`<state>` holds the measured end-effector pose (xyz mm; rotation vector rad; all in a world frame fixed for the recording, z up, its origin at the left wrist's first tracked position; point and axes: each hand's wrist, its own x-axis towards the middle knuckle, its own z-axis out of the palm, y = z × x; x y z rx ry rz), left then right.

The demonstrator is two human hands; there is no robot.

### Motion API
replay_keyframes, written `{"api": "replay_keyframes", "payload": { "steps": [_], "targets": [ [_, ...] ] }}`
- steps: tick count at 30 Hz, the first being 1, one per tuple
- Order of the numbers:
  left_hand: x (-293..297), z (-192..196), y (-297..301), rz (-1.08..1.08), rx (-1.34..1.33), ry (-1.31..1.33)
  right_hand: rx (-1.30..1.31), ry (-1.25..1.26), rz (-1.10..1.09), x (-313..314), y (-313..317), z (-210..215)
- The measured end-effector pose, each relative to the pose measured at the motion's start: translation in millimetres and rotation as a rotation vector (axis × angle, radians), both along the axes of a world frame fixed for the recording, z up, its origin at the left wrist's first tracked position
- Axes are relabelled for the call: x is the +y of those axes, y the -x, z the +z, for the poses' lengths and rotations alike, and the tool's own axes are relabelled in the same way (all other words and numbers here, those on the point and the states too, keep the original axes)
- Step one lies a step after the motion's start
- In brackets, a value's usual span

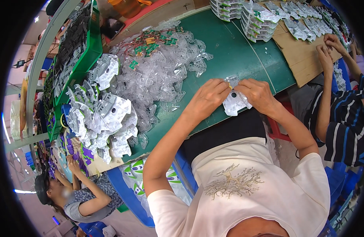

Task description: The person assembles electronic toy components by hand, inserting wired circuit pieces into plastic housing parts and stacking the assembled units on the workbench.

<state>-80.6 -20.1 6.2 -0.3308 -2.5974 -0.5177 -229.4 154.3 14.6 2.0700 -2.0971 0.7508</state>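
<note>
At the table's near edge, in front of my body, a white plastic shell (231, 108) with a dark round hole is held between my hands. A clear plastic piece (231, 80) sits at its far end, with a small yellow spot beside my left fingertips. My left hand (209, 96) is closed, its fingers pinching at the left side of the clear piece. From the other side my right hand (257, 94) is closed too, thumb and fingers gripping the shell's upper right. My fingertips hide where the two parts meet.
A heap of clear plastic pieces (154, 75) lies left, topped with green circuit boards (150, 48) and red wires. Nearer left are piled white shells (107, 114) and a green crate (93, 39). Stacked shells (259, 21) stand far right by cardboard (298, 53). Co-workers sit on both sides.
</note>
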Motion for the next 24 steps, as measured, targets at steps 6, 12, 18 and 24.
{"api": "replay_keyframes", "payload": {
  "steps": [6,12,18,24],
  "targets": [
    [12,3,1,0.088,-0.107,-0.004,-0.283,-0.019,-0.134,-3,0,0],
    [19,-8,2,0.147,-0.034,-0.078,-0.263,-0.138,-0.215,2,4,6],
    [39,-21,-1,0.258,0.106,-0.469,-0.339,-0.184,-0.12,20,-2,21],
    [27,-9,4,0.087,-0.126,-0.411,-0.308,-0.221,-0.112,22,-2,32]
  ]
}}
